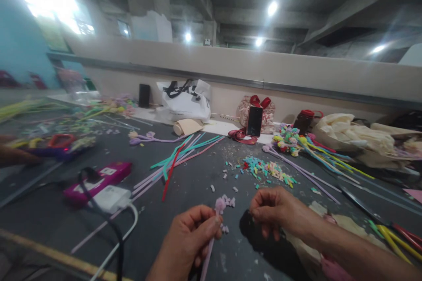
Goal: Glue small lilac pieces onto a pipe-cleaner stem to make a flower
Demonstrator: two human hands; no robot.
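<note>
My left hand is closed around a lilac chenille stem that slants up from the bottom edge. A small fluffy lilac flower head sits at the stem's top, just above my thumb and forefinger. Short lilac pieces lie right beside it on the dark tabletop. To the right, my right hand hovers over the table with thumb and forefinger pinched together and the other fingers curled. Whatever may be in that pinch is too small to make out. Beyond it spreads a pile of short turquoise, peach and yellow pieces.
Loose chenille stems lie at centre left, near a magenta power strip with a white charger and cables. A phone leans at the back. Scissors lie right; finished flowers behind. Another person's hand shows far left.
</note>
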